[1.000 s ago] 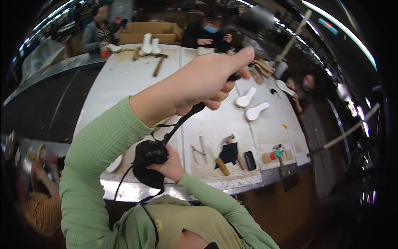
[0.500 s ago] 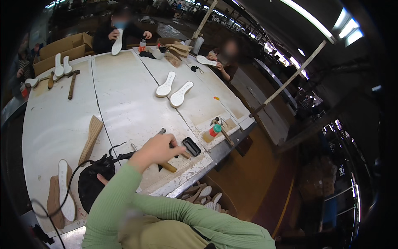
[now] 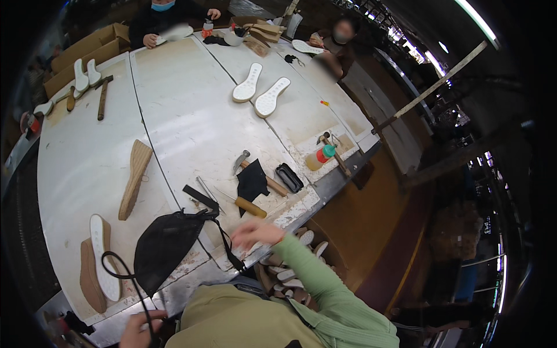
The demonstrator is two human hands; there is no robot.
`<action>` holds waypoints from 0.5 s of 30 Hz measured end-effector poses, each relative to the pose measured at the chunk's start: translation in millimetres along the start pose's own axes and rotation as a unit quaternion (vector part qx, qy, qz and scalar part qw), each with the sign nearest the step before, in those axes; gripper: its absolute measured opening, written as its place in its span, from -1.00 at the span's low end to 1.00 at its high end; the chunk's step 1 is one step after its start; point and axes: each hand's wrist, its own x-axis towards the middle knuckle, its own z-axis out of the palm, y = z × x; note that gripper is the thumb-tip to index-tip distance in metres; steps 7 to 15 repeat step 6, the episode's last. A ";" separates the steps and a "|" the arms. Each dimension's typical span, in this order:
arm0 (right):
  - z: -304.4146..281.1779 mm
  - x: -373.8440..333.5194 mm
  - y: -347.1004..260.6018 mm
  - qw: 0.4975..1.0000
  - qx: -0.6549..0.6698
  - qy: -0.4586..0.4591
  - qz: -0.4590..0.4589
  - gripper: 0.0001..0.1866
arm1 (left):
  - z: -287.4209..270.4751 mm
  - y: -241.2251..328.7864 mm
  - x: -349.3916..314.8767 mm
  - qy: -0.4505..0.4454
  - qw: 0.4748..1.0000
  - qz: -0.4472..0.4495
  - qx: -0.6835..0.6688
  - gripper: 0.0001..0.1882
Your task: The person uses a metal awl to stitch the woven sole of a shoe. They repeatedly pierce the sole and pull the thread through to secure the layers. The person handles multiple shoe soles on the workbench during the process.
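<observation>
My left hand [image 3: 139,329] is at the lower left edge with its fingers curled. A black cable [image 3: 132,277] passes across it, and what the fingers hold is hidden. A black fabric bag [image 3: 168,246] with a strap [image 3: 225,235] lies at the table's near edge between my hands. Close to that strap, my right hand [image 3: 258,233] is smeared by motion, so its grip does not show. Beyond it lie a yellow-handled awl [image 3: 250,207], a black cloth piece [image 3: 252,181], a hammer [image 3: 242,160] and a black oblong object [image 3: 288,177].
Wedge shoe soles [image 3: 136,180] and a white-bottomed sole [image 3: 104,261] lie left. Two white soles [image 3: 271,97] stand mid-table. A green-capped bottle [image 3: 320,158] is by the right edge. Below it, a bin holds several soles [image 3: 287,275]. Two people handle soles across the table [image 3: 180,87].
My left hand has left the tools and drawn back to the lower left. My right hand has moved from the bag to its right side. The bag now lies farther right, its strap toward me.
</observation>
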 end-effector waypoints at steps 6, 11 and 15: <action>-153.3 -33.9 62.5 0.680 -0.342 0.643 -0.079 -0.47 | -82.9 41.2 -46.9 0.385 0.880 0.273 0.054 -0.36; -153.3 -33.9 62.5 0.680 -0.342 0.643 -0.079 -0.47 | -82.9 41.2 -46.9 0.385 0.880 0.273 0.054 -0.36; -153.3 -33.9 62.5 0.680 -0.342 0.643 -0.079 -0.47 | -82.9 41.2 -46.9 0.385 0.880 0.273 0.054 -0.36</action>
